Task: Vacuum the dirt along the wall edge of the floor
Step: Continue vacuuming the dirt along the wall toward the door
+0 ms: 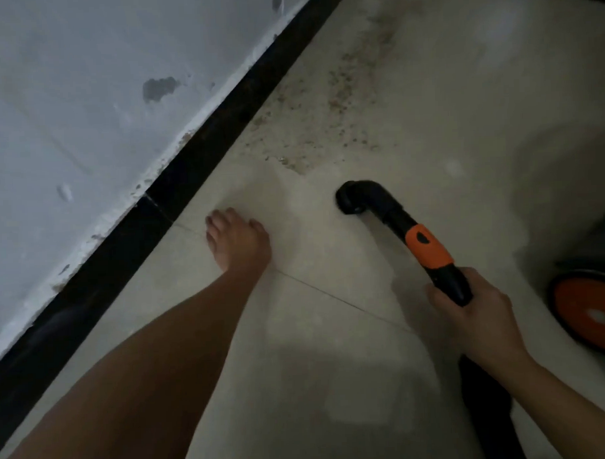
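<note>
Right hand (pixel 475 312) grips the wand (pixel 428 249), left hand's out of shot; dim, but the nozzle (pixel 353 201) looks just short of the dirt (pixel 328 125), so push forward slow, hugging the skirting (pixel 189 175).

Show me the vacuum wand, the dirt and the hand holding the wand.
vacuum wand (pixel 428 249): head view, on its orange sleeve.
dirt (pixel 338 125): head view, middle of the brown specks.
right hand (pixel 479 321): head view, back of the hand.

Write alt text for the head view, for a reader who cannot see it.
A right-hand grip holds a black-and-orange vacuum wand, its nozzle near the pale floor, short of brown dirt scattered beside the black skirting. A bare foot stands left of the nozzle; an orange wheel shows at right.
</note>
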`<state>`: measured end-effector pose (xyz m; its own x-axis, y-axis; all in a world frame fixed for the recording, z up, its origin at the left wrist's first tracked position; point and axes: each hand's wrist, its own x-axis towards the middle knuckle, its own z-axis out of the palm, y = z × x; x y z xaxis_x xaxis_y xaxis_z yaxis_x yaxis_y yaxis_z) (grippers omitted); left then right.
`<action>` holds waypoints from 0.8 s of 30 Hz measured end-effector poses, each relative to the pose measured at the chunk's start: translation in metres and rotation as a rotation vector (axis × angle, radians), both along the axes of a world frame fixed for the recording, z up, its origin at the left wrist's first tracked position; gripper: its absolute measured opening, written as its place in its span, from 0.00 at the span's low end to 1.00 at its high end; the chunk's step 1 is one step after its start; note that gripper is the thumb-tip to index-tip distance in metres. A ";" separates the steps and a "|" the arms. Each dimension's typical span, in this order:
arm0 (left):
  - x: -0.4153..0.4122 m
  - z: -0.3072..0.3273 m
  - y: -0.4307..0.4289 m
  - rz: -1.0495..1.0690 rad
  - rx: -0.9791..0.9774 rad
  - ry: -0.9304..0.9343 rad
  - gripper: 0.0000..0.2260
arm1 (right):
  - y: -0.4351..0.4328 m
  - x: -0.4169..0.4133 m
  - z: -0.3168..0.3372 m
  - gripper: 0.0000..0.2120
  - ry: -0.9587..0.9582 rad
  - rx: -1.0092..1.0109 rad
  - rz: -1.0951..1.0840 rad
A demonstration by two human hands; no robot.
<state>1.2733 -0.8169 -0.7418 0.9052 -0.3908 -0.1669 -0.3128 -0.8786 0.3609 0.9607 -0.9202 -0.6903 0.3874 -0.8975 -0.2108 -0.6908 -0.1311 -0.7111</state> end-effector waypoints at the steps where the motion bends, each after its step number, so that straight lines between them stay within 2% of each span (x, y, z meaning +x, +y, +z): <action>1: 0.004 -0.006 -0.010 0.037 0.024 0.000 0.25 | -0.009 -0.002 -0.001 0.05 -0.014 -0.024 -0.070; 4: 0.003 -0.026 -0.024 0.087 0.082 -0.075 0.26 | -0.036 0.013 -0.002 0.06 -0.021 -0.079 -0.161; 8: 0.003 -0.033 -0.025 0.096 0.111 -0.103 0.26 | -0.043 0.053 -0.001 0.07 -0.042 -0.014 -0.067; 12: 0.001 -0.029 -0.027 0.087 0.127 -0.068 0.26 | -0.030 0.048 0.000 0.10 0.011 0.092 0.032; 17: 0.000 -0.026 -0.029 0.100 0.106 -0.052 0.25 | -0.054 0.079 0.009 0.08 0.052 0.027 0.007; 21: 0.000 -0.025 -0.030 0.097 0.121 -0.047 0.25 | -0.072 0.130 0.011 0.10 0.023 0.019 0.147; 24: 0.001 -0.027 -0.029 0.095 0.135 -0.043 0.26 | -0.086 0.130 0.018 0.11 0.060 0.065 0.263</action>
<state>1.2739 -0.8459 -0.7692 0.9446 -0.2795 -0.1721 -0.2383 -0.9446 0.2256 1.0906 -1.0057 -0.6724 0.5903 -0.7518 -0.2938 -0.6799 -0.2669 -0.6830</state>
